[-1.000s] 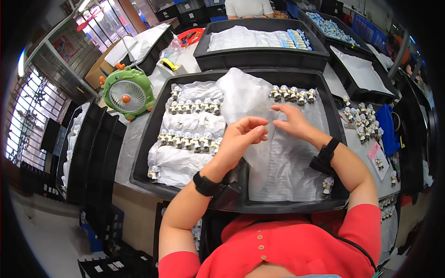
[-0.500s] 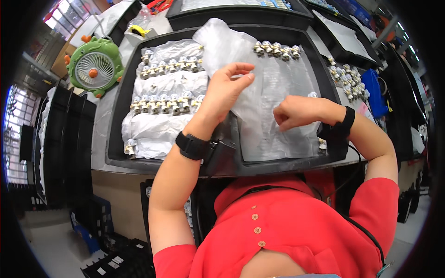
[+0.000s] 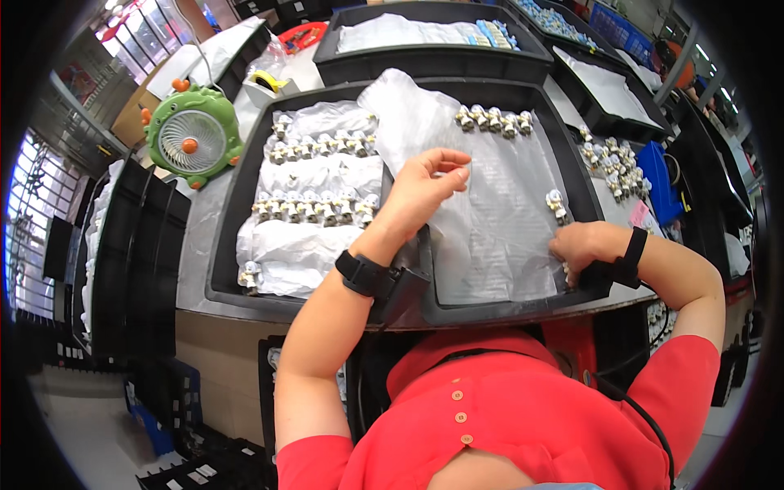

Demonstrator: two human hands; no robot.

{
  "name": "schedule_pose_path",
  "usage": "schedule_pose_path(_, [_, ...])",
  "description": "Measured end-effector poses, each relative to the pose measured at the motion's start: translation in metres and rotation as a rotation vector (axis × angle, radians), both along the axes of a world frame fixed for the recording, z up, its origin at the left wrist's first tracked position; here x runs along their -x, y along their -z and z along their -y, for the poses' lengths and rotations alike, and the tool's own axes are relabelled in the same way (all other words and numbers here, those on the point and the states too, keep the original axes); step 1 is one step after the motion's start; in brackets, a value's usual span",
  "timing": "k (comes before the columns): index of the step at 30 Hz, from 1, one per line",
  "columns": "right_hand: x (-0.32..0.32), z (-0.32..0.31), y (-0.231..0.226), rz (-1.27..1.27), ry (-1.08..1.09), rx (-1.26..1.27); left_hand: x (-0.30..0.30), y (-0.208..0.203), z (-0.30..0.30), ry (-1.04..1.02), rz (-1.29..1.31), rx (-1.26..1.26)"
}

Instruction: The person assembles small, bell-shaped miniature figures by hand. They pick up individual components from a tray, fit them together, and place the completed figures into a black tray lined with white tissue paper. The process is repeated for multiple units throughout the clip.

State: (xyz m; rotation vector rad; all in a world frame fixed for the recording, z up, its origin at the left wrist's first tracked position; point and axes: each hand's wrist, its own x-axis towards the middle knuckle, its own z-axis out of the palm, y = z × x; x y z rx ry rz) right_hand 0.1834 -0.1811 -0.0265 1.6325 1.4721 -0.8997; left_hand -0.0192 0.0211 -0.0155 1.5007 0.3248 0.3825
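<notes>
A black divided tray (image 3: 214,269) lies before me, its right half lined with a translucent plastic sheet (image 3: 498,220). My left hand (image 3: 425,192) hovers over that sheet near the divider, fingers curled but apart from the thumb, nothing visible between them. At the tray's right wall my right hand (image 3: 578,245) reaches down with bent fingers around a small white-headed figurine (image 3: 567,273), partly covered by the hand. Just beyond it lies another figurine (image 3: 556,206). Several more figurines (image 3: 493,120) line the far edge. The left half holds rows of figurines (image 3: 314,206) between crumpled white sheets (image 3: 322,175).
A green fan (image 3: 192,139) and a yellow tape dispenser (image 3: 268,82) stand to the left. Behind is another black tray (image 3: 433,61). Loose figurines (image 3: 616,167) are piled at right beside a blue bin (image 3: 660,184). Stacked black trays (image 3: 135,261) stand at far left.
My right hand has moved from above the middle of the sheet to the figurine at the right wall. My left hand's fingers have curled more. The whole view has shifted slightly.
</notes>
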Motion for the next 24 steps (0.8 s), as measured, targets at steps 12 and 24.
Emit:
schedule_pose_path(12, [0.016,-0.018,-0.038,-0.262,0.048,-0.371,-0.001,-0.001,0.006,0.081,-0.016,-0.022])
schedule_pose_path(24, [0.010,-0.017,-0.003,-0.149,-0.016,-0.635,-0.003,0.002,0.000,0.066,-0.086,0.004])
